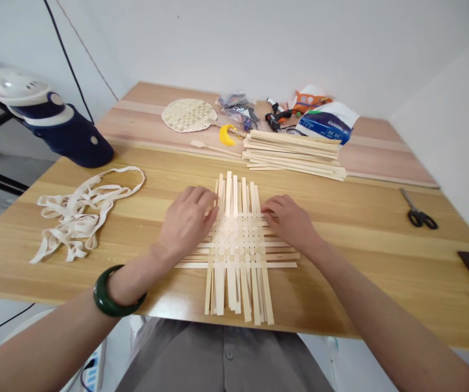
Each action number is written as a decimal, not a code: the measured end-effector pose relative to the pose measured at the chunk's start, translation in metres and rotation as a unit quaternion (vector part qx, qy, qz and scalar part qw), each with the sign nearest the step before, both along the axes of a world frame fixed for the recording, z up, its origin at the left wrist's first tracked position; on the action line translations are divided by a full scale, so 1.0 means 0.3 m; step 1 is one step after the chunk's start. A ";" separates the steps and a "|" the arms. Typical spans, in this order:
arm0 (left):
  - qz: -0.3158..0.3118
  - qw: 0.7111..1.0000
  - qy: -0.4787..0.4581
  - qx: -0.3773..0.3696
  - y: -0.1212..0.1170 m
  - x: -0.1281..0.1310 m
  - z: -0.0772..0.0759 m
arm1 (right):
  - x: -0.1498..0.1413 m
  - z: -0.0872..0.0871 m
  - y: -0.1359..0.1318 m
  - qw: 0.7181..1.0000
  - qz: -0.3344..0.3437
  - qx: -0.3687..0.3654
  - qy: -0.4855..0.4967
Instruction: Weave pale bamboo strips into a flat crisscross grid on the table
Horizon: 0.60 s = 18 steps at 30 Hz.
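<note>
A flat weave of pale bamboo strips [238,245] lies crossed on the wooden table [365,239], its loose ends sticking out on all sides. My left hand [187,220] rests on the weave's upper left side, with the fingertips on the strips. My right hand [289,220] lies on the right side, its fingertips at the woven part. I cannot tell whether either hand grips a strip. A dark green bangle [115,291] circles my left wrist. Beyond the hands sits a stack of loose bamboo strips [291,155].
A tangle of cream fabric tape [81,212] lies left of the weave, and black-handled scissors [418,215] lie to the right. A round woven fan [189,115], a glue gun [277,117] and packets stand farther back. A navy cap-like object [62,128] sits beyond the left table edge.
</note>
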<state>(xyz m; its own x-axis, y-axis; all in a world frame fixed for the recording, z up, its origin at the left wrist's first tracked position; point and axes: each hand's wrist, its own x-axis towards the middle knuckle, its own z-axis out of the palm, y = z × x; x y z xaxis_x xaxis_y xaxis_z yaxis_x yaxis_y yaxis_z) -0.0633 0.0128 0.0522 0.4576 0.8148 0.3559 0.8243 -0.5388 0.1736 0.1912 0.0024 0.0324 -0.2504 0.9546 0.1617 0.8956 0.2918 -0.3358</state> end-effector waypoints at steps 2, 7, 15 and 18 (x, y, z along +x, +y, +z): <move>-0.092 0.995 -0.033 -0.008 -0.032 0.021 -0.034 | -0.014 -0.033 -0.029 0.997 0.008 0.071 0.023; -0.142 0.988 -0.046 -0.042 -0.072 0.090 -0.117 | -0.069 -0.086 -0.083 0.983 -0.013 0.183 0.019; -0.112 0.990 -0.017 -0.083 -0.071 0.122 -0.156 | -0.105 -0.138 -0.095 0.976 -0.035 0.214 -0.012; -0.095 0.992 -0.013 -0.088 -0.071 0.132 -0.149 | -0.104 -0.141 -0.093 0.977 -0.038 0.211 -0.012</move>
<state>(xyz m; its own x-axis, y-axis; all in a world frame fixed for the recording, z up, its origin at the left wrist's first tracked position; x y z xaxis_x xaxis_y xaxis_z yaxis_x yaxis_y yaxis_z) -0.0238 -0.0085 0.0075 0.6012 0.7656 0.2290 0.7054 -0.6431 0.2980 0.1600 -0.0257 -0.0100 -0.1900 0.8197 0.5404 0.9263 0.3321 -0.1779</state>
